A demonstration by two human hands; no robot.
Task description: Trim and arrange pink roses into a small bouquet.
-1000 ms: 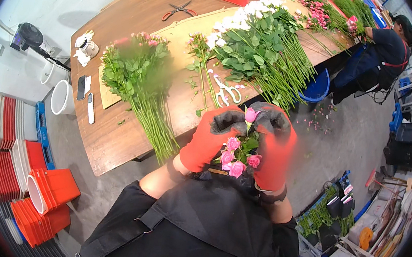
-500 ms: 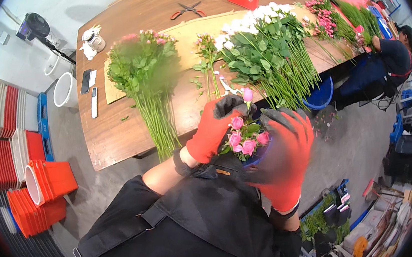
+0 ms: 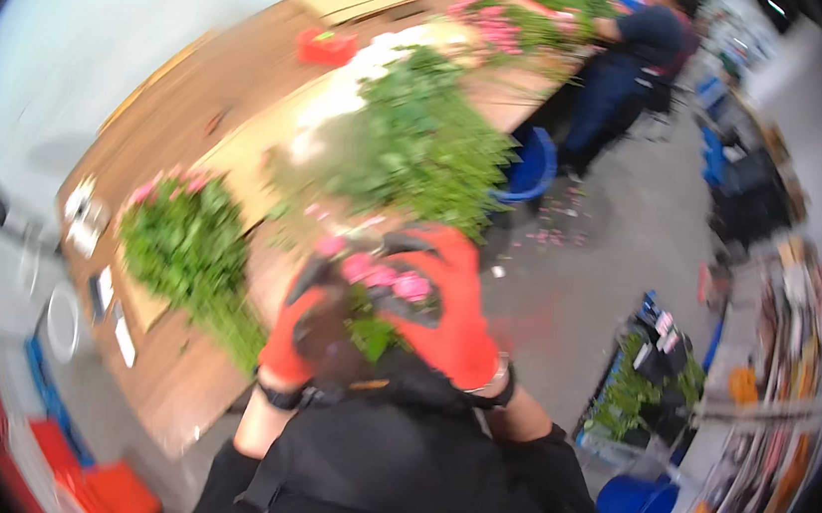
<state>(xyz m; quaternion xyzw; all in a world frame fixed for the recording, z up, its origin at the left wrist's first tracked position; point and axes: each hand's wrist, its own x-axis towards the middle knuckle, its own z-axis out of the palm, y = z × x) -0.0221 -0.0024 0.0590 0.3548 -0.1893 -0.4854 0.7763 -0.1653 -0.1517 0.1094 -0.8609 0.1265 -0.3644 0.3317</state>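
Small bunch of pink roses [image 3: 383,282] — gripped between both red-gloved hands, left hand [image 3: 298,330] and right hand [image 3: 446,305], fingers wrapped around it. Bunching step judged underway; next move needs steady stems. Leafy stems [image 3: 196,254] lie on the table [image 3: 172,382] beyond the fingers — picture blurred.

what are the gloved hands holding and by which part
Both hands, left and right, clasp a small bunch of pink roses, gripped around the stems just below the blooms. The picture is blurred, so the exact finger placement cannot be told.
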